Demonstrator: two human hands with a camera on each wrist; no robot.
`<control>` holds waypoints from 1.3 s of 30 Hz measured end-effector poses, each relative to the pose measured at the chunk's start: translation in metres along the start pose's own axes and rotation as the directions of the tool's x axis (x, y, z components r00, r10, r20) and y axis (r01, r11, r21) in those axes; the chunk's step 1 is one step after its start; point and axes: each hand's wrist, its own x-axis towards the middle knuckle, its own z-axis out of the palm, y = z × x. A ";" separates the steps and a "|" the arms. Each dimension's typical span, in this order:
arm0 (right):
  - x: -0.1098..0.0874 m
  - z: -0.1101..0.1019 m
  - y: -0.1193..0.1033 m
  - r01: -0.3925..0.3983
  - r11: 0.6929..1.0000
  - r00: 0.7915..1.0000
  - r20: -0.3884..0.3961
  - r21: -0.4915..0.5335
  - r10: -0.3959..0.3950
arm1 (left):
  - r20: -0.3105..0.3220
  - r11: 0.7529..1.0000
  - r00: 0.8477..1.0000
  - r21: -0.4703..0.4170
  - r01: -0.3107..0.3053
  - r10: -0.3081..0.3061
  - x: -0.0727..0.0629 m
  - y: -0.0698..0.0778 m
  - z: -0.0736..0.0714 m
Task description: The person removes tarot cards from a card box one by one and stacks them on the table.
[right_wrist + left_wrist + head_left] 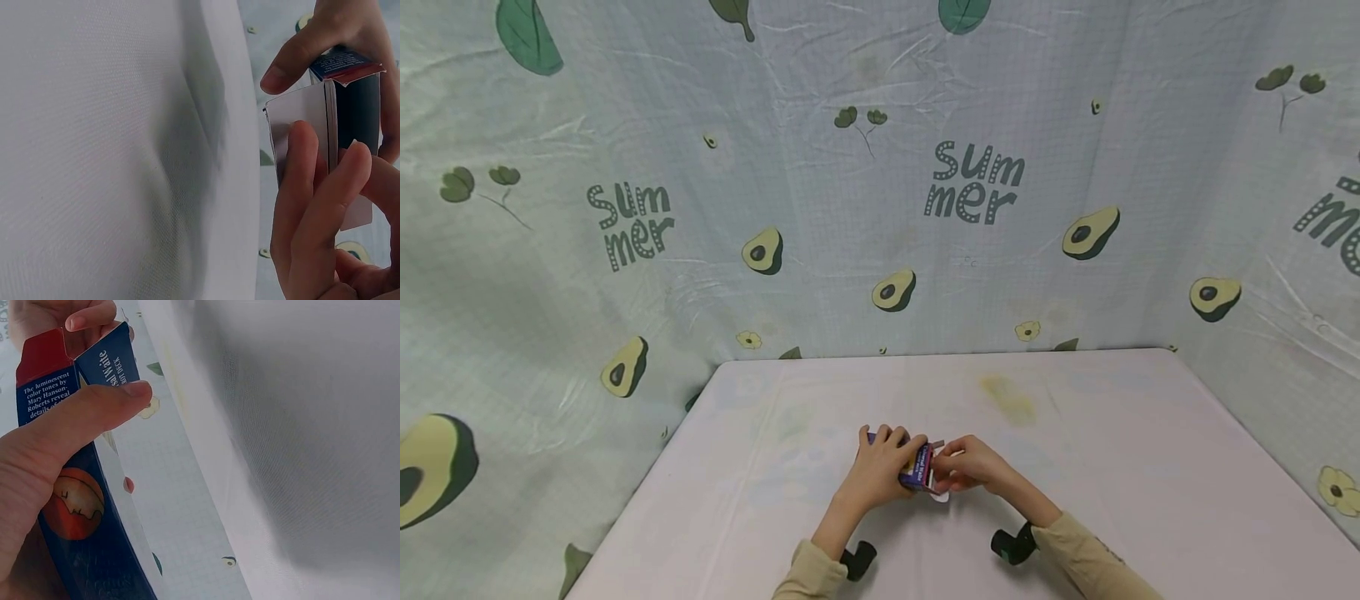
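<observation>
My left hand (pixel 883 462) grips a dark blue tarot deck box (pixel 917 468), its thumb lying along a printed face. In the left wrist view the box (pixel 94 550) shows white lettering and an orange disc with a face. Its red end flap (pixel 44 357) stands open. At that open end is my right hand (pixel 970 462), fingers bent. The right wrist view has its fingertips over a white flap (pixel 300 109) and at the mouth of the box, beside a dark interior. What the right thumb and index finger pinch is hidden; I cannot tell if they hold anything.
Both hands are over a table with a pale pinkish-white cover (pixel 775 517). Behind and beside it hangs a light curtain (pixel 820 192) printed with avocados and lettering. A black wrist device (pixel 1013 546) sits under the right wrist, another (pixel 859 560) under the left.
</observation>
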 end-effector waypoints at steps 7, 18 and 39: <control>-0.004 -0.003 -0.001 -0.010 1.000 1.000 -0.001 0.005 0.010 | 0.005 1.000 1.000 -0.001 -0.002 0.002 -0.001 0.001 -0.003; -0.007 -0.006 0.001 0.006 1.000 1.000 0.001 0.001 -0.006 | 0.013 0.999 1.000 -0.032 0.008 -0.008 -0.003 -0.001 0.001; -0.022 -0.022 0.006 0.001 1.000 1.000 -0.007 0.008 -0.001 | 0.078 0.999 0.996 -0.021 0.032 -0.030 -0.011 -0.004 0.003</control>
